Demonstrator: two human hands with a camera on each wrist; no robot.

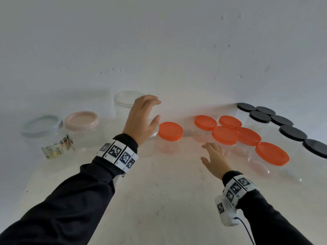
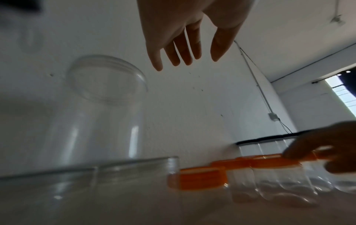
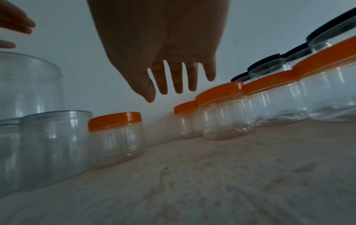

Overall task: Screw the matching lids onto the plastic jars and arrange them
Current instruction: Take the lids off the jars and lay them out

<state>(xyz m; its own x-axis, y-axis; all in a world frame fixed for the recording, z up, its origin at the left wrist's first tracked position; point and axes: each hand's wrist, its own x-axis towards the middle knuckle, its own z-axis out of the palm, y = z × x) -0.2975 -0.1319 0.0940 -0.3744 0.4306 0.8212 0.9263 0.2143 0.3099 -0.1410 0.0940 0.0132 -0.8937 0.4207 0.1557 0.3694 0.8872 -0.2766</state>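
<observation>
No readable words or numbers anywhere, a colourful printed label (image 1: 57, 147) on the grey-lidded jar (image 1: 42, 129) at about nine o'clock, perhaps carrying text but too blurred to read, black-and-white square code markers on both wristbands (image 1: 117, 153)

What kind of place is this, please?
Probably a plain workroom set up for recording, not a kitchen: a bare white wall, a worn white table with rows of empty jars with orange lids, and an exposed cable.
</observation>
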